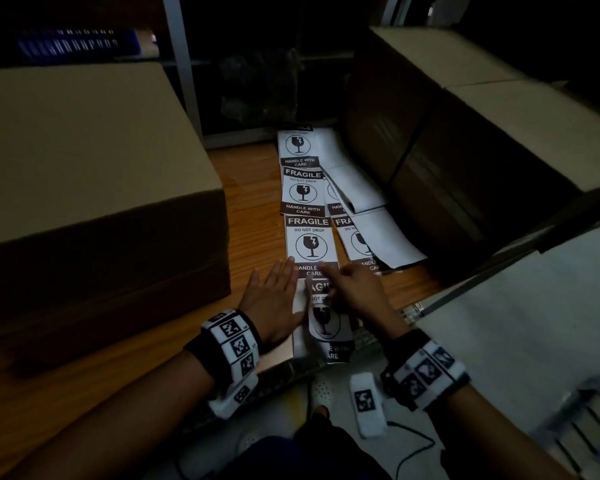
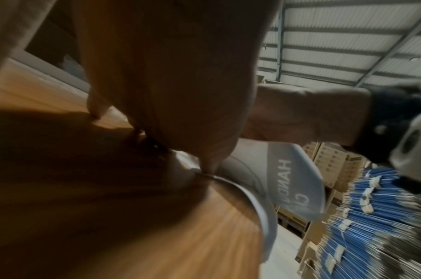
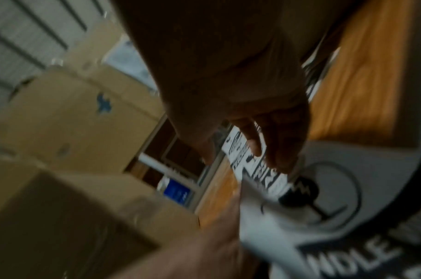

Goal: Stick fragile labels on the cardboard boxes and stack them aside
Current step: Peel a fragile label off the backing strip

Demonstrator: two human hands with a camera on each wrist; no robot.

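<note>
A strip of white fragile labels [image 1: 310,242] runs along the wooden table [image 1: 250,188]. My left hand [image 1: 278,289] lies flat with straight fingers, pressing the strip's near end by the backing's left edge. My right hand [image 1: 331,289] pinches the top edge of the nearest label [image 1: 326,323], which curls up off its backing. The left wrist view shows this lifted label [image 2: 293,179] from behind, beside my left hand [image 2: 171,85]. The right wrist view shows my right hand's fingers [image 3: 276,147] on the label [image 3: 348,188]. A large plain cardboard box [image 1: 84,161] stands at the left.
More cardboard boxes [image 1: 482,133] stand close on the right, and a second label strip [image 1: 361,244] with bare backing sheets lies beside them. A metal shelf post [image 1: 181,64] rises behind. The table's near edge is just below my wrists.
</note>
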